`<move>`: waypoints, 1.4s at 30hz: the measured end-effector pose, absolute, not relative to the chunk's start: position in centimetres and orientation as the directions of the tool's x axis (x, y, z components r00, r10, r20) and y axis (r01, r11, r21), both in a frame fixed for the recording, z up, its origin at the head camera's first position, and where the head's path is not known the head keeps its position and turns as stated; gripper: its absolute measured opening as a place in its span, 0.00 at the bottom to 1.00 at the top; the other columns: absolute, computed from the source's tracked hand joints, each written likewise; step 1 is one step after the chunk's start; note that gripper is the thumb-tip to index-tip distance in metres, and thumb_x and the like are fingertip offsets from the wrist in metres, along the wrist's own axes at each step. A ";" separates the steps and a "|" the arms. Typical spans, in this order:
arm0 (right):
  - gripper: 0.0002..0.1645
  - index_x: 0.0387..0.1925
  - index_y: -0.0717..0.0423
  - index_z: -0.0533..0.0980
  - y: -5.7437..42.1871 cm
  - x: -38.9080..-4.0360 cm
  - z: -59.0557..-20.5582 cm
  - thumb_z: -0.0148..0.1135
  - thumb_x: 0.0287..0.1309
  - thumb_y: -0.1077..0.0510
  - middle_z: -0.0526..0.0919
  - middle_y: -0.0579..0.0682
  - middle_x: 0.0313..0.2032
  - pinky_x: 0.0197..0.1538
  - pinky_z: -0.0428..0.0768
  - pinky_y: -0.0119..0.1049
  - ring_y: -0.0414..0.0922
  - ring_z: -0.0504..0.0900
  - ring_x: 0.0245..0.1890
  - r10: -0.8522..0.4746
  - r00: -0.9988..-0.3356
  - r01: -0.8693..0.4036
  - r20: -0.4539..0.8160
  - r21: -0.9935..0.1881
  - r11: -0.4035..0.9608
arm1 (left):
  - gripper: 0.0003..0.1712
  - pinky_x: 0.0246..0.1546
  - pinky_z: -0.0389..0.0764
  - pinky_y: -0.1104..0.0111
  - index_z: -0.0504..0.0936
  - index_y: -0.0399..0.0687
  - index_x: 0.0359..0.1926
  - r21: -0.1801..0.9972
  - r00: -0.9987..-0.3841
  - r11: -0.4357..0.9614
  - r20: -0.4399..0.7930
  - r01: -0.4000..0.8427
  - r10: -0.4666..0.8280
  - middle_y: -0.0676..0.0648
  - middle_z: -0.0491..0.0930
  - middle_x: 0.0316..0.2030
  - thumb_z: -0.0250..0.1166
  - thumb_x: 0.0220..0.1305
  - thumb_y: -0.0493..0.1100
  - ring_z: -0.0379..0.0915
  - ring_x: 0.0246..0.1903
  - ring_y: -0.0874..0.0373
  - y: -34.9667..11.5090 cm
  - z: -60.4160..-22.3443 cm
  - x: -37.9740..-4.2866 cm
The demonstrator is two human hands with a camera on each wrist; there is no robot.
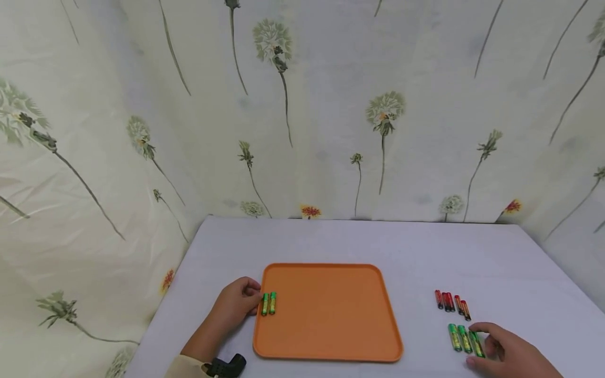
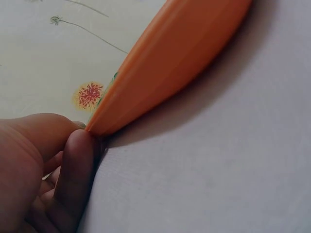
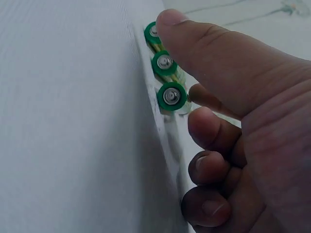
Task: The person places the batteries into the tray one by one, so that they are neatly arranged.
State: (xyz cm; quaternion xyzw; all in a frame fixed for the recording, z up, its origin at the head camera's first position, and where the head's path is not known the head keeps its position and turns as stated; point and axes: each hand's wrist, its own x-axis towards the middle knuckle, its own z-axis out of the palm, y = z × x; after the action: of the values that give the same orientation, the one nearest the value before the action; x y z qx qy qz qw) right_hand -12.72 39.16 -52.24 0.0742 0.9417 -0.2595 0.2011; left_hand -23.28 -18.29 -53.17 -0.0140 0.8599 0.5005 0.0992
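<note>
My left hand [image 1: 240,300] pinches the left rim of an orange tray [image 1: 331,315] between thumb and finger; the left wrist view shows the grip close on the tray's edge [image 2: 160,73]. Two green batteries [image 1: 269,303] lie side by side inside the tray, next to that hand. At the right, my right hand [image 1: 506,349] hovers over the rightmost of three green batteries [image 1: 465,340], its index fingertip at the upper end and its thumb near the lower end. In the right wrist view the thumb [image 3: 209,43] overlaps the farthest of the green batteries [image 3: 171,96].
Several red and black batteries [image 1: 449,302] lie in a slanting row just beyond the three green ones. A white cloth [image 1: 331,239] covers the table, and floral fabric [image 1: 326,105] hangs behind it. A black band [image 1: 227,366] is around the left wrist.
</note>
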 end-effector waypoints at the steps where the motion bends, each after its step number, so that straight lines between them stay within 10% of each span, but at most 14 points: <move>1: 0.60 0.68 0.68 0.67 39.3 -12.7 -52.3 0.77 0.49 0.30 0.72 0.46 0.34 0.33 0.65 0.40 0.45 0.68 0.33 0.042 -0.904 0.259 -0.426 -0.465 0.847 | 0.11 0.32 0.86 0.65 0.81 0.44 0.49 0.857 -0.980 0.499 -0.186 -0.124 0.076 0.47 0.82 0.37 0.69 0.70 0.42 0.80 0.30 0.58 -18.3 -53.2 -23.3; 42: 0.47 0.63 0.68 0.71 39.8 -12.3 -52.7 0.76 0.57 0.39 0.73 0.44 0.35 0.29 0.67 0.34 0.38 0.67 0.28 0.014 -0.942 0.192 -0.335 -0.504 0.842 | 0.12 0.30 0.86 0.68 0.81 0.44 0.49 0.859 -0.985 0.505 -0.151 -0.087 0.086 0.48 0.82 0.37 0.71 0.69 0.43 0.79 0.30 0.59 -18.2 -52.8 -22.9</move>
State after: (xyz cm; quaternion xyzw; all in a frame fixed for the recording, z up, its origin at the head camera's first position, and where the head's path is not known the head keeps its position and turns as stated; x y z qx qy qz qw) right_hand -12.28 39.80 -52.65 0.0543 0.9460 -0.2758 0.1613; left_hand -22.92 -18.22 -52.77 -0.0004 0.8631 0.4974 0.0873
